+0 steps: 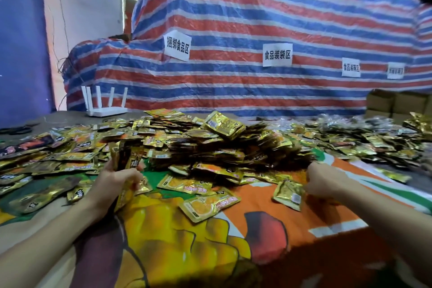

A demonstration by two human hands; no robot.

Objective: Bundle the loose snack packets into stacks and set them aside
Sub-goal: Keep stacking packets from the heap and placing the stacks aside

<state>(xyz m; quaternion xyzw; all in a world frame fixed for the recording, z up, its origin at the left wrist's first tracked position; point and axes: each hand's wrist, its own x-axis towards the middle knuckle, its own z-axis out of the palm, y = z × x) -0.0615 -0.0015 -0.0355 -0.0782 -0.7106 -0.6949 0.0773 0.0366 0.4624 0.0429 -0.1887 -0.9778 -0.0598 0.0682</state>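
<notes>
the loose snack packets (210, 145) are small flat gold-foil sachets, many printed orange or dark, piled in a jumbled heap across the middle and spreading thinly to both sides. a small stack (124, 156) of them stands upright on edge, gripped in the left hand (117, 177). a single packet (289, 195) lies tilted just in front of the heap, gripped at its right edge by the right hand (323, 180).

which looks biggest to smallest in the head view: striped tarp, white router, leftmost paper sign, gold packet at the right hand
1. striped tarp
2. white router
3. leftmost paper sign and gold packet look alike; the packet is nearer the camera, so unranked
</notes>
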